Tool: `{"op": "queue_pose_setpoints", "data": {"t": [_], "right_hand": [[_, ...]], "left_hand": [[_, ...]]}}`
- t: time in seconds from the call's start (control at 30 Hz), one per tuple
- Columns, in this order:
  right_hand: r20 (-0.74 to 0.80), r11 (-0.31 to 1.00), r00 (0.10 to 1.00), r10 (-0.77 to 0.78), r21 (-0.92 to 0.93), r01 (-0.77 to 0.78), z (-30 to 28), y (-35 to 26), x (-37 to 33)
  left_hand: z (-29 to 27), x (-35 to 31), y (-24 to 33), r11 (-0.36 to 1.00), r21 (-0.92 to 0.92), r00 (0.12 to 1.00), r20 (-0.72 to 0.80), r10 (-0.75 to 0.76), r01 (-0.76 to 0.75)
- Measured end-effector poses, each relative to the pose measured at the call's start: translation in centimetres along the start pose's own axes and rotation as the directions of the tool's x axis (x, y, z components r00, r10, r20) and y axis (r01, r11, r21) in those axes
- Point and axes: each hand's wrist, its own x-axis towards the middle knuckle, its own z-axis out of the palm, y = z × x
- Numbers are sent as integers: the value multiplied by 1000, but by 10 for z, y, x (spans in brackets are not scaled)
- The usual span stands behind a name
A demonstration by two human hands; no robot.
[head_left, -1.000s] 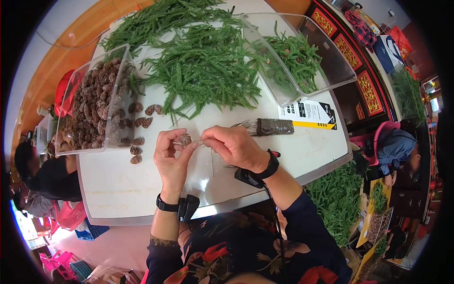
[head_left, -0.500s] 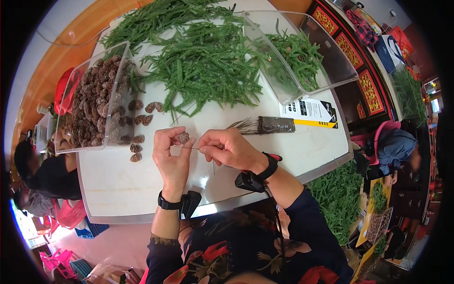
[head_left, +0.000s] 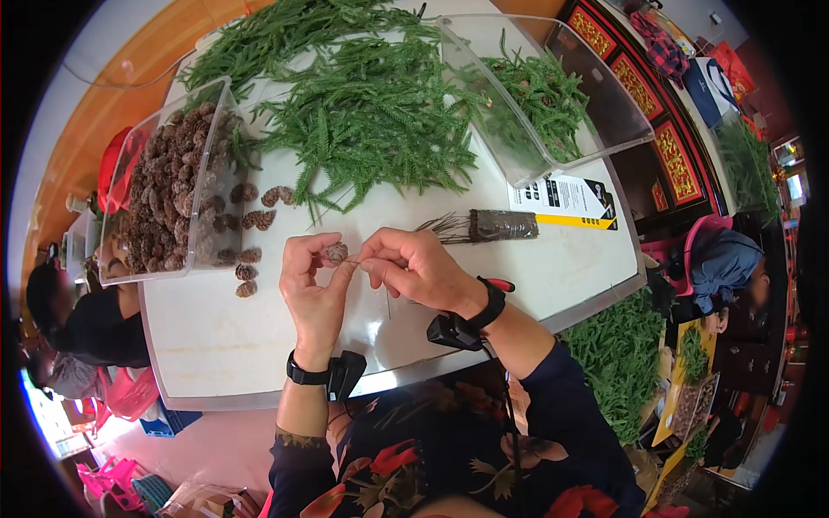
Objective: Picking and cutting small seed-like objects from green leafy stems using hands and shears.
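Note:
Between the thumb and fingers of my left hand is a small brown pine cone. My right hand is just beside it, thumb and forefinger pinched on a thin wire that reaches to the cone. Both hands are over the white table, close together. To the right of my right hand lies a bundle of dark wires in a clear wrapper, its loose ends pointing left. Several loose pine cones rest left of my hands.
A clear bin of pine cones stands at the table's left. Green artificial sprigs cover the far middle. Another clear bin holds sprigs at the far right, by a yellow and white card. Other people sit at both sides.
The wire that stretched straight across below the cone now shows only as a short length near the fingertips. My right hand has moved slightly left, closer to the cone.

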Motion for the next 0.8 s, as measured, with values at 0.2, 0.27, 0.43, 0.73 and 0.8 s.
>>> {"op": "queue_pose_setpoints", "data": {"t": [0.2, 0.27, 0.43, 0.73, 0.8], "right_hand": [[25, 999, 1000, -4, -35, 5, -9, 0, -2], [19, 999, 1000, -11, -46, 12, -10, 3, -2], [9, 998, 1000, -29, -48, 30, -16, 4, -3], [5, 999, 1000, 2, -52, -2, -22, 5, -7], [-4, 999, 1000, 5, -40, -6, -24, 6, -8]], "left_hand": [[8, 1, 0, 999, 44, 999, -22, 27, -26], [11, 1, -1, 997, 60, 999, -22, 40, -38], [15, 1, 1, 999, 51, 1000, -18, 17, -16], [24, 0, 2, 995, 92, 999, -25, 43, -40], [26, 0, 3, 992, 114, 998, -25, 63, -60]]}}
